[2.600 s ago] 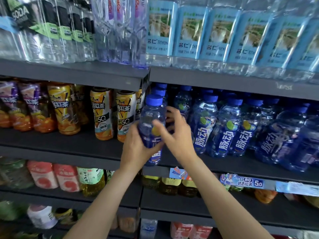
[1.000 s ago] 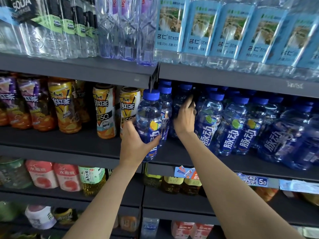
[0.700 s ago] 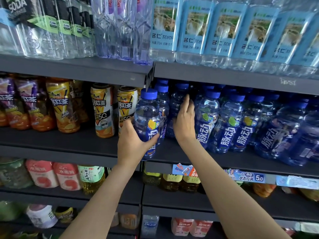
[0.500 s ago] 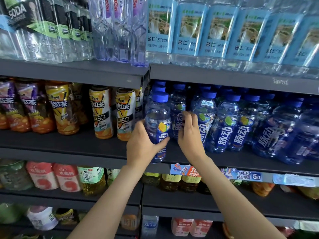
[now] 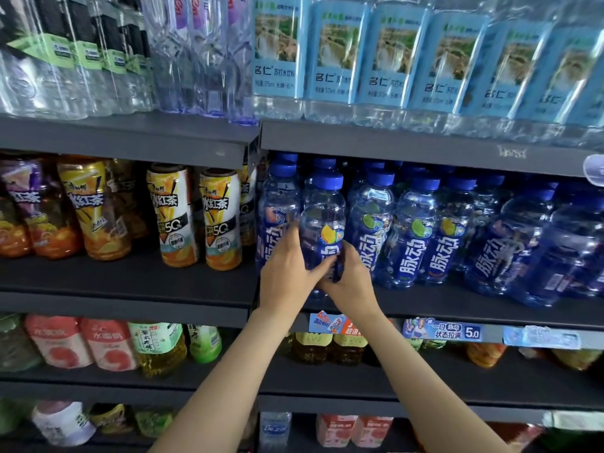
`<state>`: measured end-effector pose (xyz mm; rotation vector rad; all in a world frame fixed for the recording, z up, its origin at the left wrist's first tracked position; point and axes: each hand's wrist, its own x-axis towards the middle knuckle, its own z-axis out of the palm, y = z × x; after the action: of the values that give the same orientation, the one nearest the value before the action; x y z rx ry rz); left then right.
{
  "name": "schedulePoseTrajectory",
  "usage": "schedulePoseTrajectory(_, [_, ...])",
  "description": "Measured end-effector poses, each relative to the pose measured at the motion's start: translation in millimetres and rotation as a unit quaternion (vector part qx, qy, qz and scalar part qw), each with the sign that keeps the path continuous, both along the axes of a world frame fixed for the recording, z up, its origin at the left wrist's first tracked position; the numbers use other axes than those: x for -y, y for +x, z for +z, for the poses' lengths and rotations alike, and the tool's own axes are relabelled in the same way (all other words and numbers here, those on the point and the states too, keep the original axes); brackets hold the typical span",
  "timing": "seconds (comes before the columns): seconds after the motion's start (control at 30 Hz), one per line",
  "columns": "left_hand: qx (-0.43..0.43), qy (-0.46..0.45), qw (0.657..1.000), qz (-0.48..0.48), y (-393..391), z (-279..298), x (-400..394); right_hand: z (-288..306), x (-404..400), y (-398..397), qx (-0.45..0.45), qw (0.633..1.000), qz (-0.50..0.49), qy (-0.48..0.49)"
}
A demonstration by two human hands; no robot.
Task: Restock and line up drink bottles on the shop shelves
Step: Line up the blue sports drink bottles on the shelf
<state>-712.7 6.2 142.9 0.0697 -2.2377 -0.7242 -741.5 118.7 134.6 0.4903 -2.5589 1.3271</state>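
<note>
Dark grey metal shelving [image 5: 130, 282] fills the view in flat tiers with squared front lips, split by a seam at the centre. Across the top, from 10 to 2 o'clock, stand tall clear plastic water bottles: black-and-green labelled ones at 10, ribbed unlabelled-looking ones at 11, and a close row with pale blue paper labels [image 5: 392, 57] from 12 to 2. On the middle tier, at 9 o'clock, are iced-tea bottles [image 5: 176, 217] in glossy yellow, white and purple wraps, upright and a little unevenly spaced. From the centre to 3 o'clock runs a packed row of squat, rounded blue-tinted bottles [image 5: 411, 230] with blue screw caps and white lettering. The held bottle [image 5: 322, 220], one of these, stands upright at the centre, at the shelf's front edge, touching its neighbours on both sides. Both bare forearms rise from 6 o'clock. The left hand [image 5: 287, 273] wraps the bottle's lower left side, thumb across its front; the right hand [image 5: 353, 279] curls round its lower right side, and the two hands meet below the label. Paper price tags [image 5: 441, 331] are stuck along the shelf lip at 4 o'clock. Lower tiers at 7 and 5 o'clock hold pink, green and amber drinks, blurred.
</note>
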Motion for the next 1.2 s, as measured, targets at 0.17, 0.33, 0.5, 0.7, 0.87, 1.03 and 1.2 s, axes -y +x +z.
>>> schedulePoseTrajectory(0.17, [-0.072, 0.086, 0.993, 0.045, 2.1, -23.2, 27.3, -1.4, 11.1, 1.5, -0.016, 0.995, -0.091, 0.05])
schedulePoseTrajectory(0.33, [0.054, 0.172, 0.983, 0.037, -17.2, -40.4, 31.2, -11.6, 20.1, 3.2, 0.004, 0.993, -0.099, 0.066])
schedulePoseTrajectory(0.5, [0.05, 0.202, 0.975, 0.081, -26.2, -39.9, 32.2, -18.5, 24.4, -0.5, 0.008, 0.991, -0.131, 0.039])
schedulePoseTrajectory(0.7, [0.026, 0.201, 0.976, 0.083, -20.8, -43.4, 32.4, -18.1, 38.5, -1.7, -0.006, 0.981, -0.189, 0.049])
schedulePoseTrajectory(0.87, [0.015, 0.204, 0.976, 0.076, -19.5, -43.9, 33.2, -21.2, 44.0, -1.8, -0.01, 0.976, -0.212, 0.055])
schedulePoseTrajectory(1.03, [0.007, 0.206, 0.975, 0.079, -16.9, -43.2, 32.3, -19.3, 52.3, -2.5, 0.001, 0.972, -0.231, 0.047])
schedulePoseTrajectory(1.2, [0.007, 0.211, 0.975, 0.072, -14.6, -40.8, 30.5, -18.5, 53.8, -1.7, 0.012, 0.971, -0.236, 0.04])
